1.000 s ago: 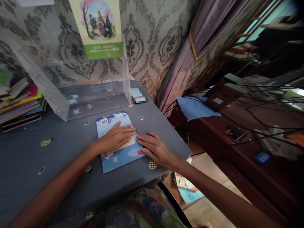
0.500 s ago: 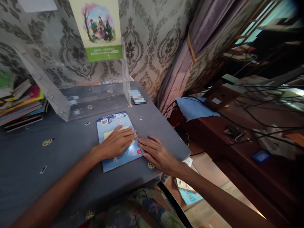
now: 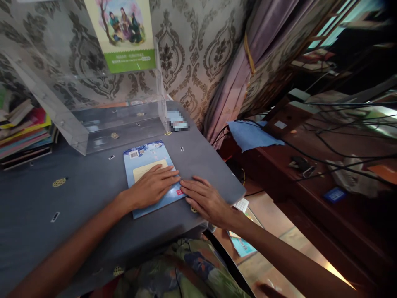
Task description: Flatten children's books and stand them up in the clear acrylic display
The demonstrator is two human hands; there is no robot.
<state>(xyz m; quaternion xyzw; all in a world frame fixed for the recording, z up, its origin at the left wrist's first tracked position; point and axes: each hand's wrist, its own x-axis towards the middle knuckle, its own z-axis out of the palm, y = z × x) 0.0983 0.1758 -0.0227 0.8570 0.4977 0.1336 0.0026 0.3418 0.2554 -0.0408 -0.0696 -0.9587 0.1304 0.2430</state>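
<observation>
A thin blue book [image 3: 129, 165] lies closed on the grey tablecloth, with a barcode at its far edge and a pale yellow panel in the middle. My left hand [image 3: 151, 187] rests flat on its cover, fingers stretched toward the right edge. At that right edge lies my right hand [image 3: 206, 200], fingers extended, its fingertips touching the book's near right corner and almost meeting my left fingertips. Part of the yellow panel is hidden beneath my left hand.
A clear acrylic stand [image 3: 79, 142] rises behind the book. Stacked books [image 3: 27, 138] sit at the far left, and a blurred-out item [image 3: 177, 121] lies near the back corner. To the right, a dark red cabinet [image 3: 273, 165] holds tangled cables and a blue cloth [image 3: 251, 135].
The whole view has shifted slightly, so the scene sits a little higher and further left. My right hand covers a bit more of the book's corner; my left hand stays flat on the cover.
</observation>
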